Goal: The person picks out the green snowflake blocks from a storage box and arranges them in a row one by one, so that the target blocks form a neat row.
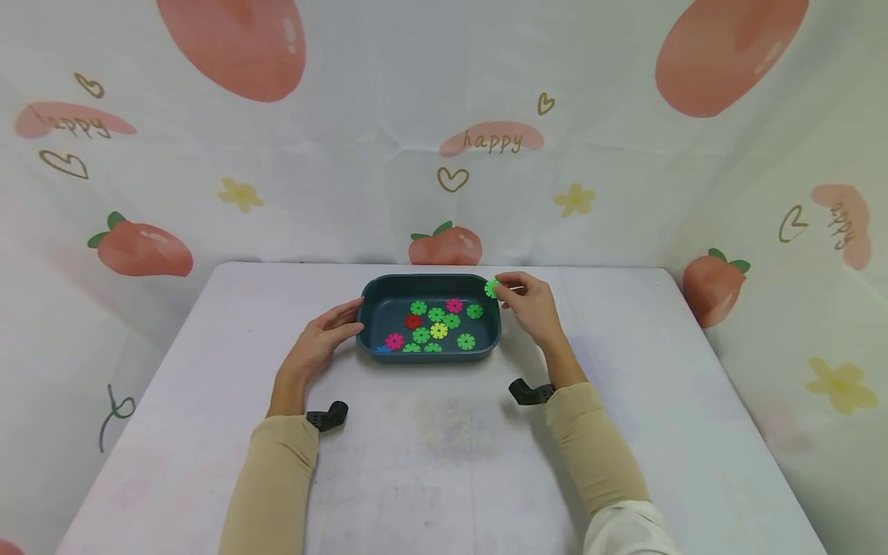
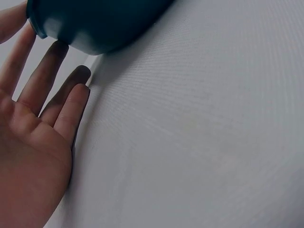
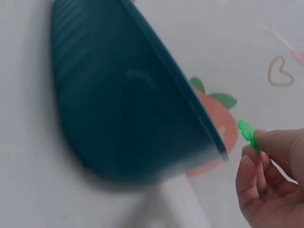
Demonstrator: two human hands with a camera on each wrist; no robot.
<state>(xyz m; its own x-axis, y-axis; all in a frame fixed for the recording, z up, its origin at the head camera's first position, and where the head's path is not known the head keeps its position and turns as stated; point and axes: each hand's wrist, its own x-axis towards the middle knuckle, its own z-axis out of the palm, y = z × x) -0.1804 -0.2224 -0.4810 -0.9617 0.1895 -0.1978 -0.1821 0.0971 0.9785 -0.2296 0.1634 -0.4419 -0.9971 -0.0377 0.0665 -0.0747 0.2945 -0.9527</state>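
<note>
A dark teal tub (image 1: 430, 358) sits toward the back of the table, with several notched plastic discs in it: green, pink, red, yellow and a bit of blue. My left hand (image 1: 317, 347) touches the tub's left end with fingers spread and fairly straight; in the left wrist view its fingertips (image 2: 59, 45) meet the rim and wall. At the tub's back right corner, my right hand (image 1: 533, 304) pinches a green notched disc (image 1: 491, 288) between thumb and fingers. The right wrist view shows this disc (image 3: 246, 130) edge-on, beyond the tub's rim.
The white-covered table (image 1: 444, 478) reaches a patterned cloth backdrop (image 1: 375, 154) just behind the tub. A black wrist mount (image 1: 328, 417) sticks out from the left sleeve and another black mount (image 1: 530, 392) from the right one.
</note>
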